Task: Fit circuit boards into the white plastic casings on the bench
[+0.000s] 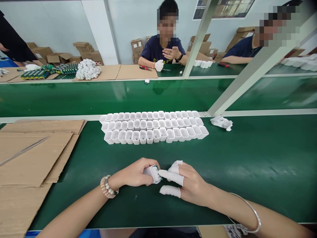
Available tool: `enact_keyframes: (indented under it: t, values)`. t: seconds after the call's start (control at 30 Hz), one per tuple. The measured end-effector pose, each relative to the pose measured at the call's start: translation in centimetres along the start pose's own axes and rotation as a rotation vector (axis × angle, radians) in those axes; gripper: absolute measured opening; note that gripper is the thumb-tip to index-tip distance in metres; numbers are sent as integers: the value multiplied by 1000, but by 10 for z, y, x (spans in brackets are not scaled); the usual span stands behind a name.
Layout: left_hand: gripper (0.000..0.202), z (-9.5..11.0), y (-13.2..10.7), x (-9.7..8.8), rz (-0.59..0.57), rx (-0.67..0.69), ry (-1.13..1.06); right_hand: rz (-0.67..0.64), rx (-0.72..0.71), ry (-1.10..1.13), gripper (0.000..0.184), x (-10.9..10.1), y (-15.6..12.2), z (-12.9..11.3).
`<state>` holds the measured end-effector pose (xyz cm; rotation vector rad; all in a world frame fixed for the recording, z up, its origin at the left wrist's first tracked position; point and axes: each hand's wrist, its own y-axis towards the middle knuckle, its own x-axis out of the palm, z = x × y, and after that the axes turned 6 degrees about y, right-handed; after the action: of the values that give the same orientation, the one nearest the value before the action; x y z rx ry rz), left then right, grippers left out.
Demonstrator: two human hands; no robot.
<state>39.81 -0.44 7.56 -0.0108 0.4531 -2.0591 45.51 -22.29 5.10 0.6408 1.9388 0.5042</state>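
At lower centre, the left hand (135, 173) is curling tightly around a white case (151, 172); the half-open right hand (190, 183) is touching it.

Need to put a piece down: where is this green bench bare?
Bare green bench mat lies right of the right hand, up to the crumpled white cloth. A strip runs between the left hand and rows of white plastic cups. Leftward, brown cardboard sheets cover it.
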Motion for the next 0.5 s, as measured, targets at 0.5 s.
enact_keyframes:
  t: [0.5]
  values:
    - [23, -2, 0, 1, 1, -12, 12, -235, 119, 8, 28, -1, 3, -3]
